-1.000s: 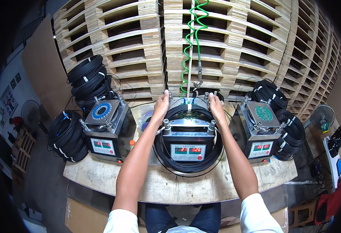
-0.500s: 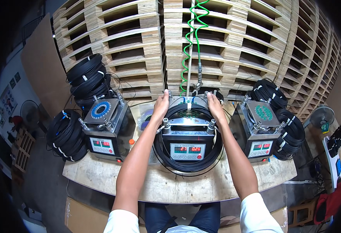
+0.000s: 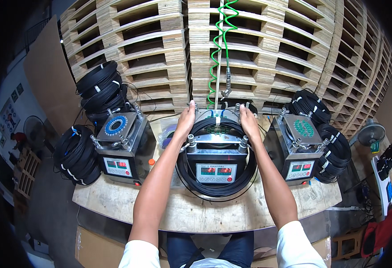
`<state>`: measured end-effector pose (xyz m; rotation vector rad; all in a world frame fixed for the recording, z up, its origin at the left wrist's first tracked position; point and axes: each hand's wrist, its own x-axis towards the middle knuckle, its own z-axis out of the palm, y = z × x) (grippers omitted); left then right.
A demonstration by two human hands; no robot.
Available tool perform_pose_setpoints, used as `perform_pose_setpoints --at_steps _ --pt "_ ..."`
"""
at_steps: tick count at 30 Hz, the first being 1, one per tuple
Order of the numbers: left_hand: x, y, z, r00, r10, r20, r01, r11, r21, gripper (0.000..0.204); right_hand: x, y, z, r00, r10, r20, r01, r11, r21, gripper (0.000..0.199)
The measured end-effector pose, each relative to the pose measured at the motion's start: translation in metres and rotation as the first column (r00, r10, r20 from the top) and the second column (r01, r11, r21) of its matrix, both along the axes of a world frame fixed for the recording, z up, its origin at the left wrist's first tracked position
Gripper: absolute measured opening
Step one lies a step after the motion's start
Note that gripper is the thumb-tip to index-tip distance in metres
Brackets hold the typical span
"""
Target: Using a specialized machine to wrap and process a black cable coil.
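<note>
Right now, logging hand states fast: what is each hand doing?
Left hand: on the black cable coil at the middle machine's far left; grip unclear.
Right hand: same, far right.

the one view looks down from my head, close over the workbench (image 3: pixel 129 210). it faces the stacked pallets (image 3: pixel 267 49) beyond.

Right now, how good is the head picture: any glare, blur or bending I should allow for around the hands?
Head view: evenly lit and sharp at the centre, where the left hand and right hand rest on the middle machine; no strong glare. Fisheye bending curves the stacked pallets and the table edge. The corners fall to black, and the far sides look dim and smeared.
</note>
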<state>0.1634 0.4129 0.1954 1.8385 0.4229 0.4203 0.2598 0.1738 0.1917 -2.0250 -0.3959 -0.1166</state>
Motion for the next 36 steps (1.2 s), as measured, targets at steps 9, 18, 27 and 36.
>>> perform_pose_setpoints --at_steps 9,18,27,36 --pt "0.013 0.012 -0.014 0.996 0.084 -0.032 -0.084 0.996 0.021 0.083 0.01 0.006 -0.014 0.995 0.03 0.096 -0.041 0.993 0.115 0.066" --pt "0.004 -0.003 0.001 0.995 0.099 -0.015 -0.1 0.993 -0.062 0.089 -0.004 0.001 0.003 0.999 -0.053 0.005 0.053 0.999 0.0 0.069" --pt "0.016 0.009 -0.012 1.0 0.01 0.025 -0.01 1.0 -0.022 0.094 0.019 0.0 -0.019 0.996 0.046 0.077 -0.052 0.996 0.077 0.065" --pt "0.014 0.005 -0.009 1.0 -0.007 0.012 0.008 0.997 -0.08 0.091 0.015 0.001 -0.016 0.998 -0.017 0.061 0.009 0.993 0.121 0.068"
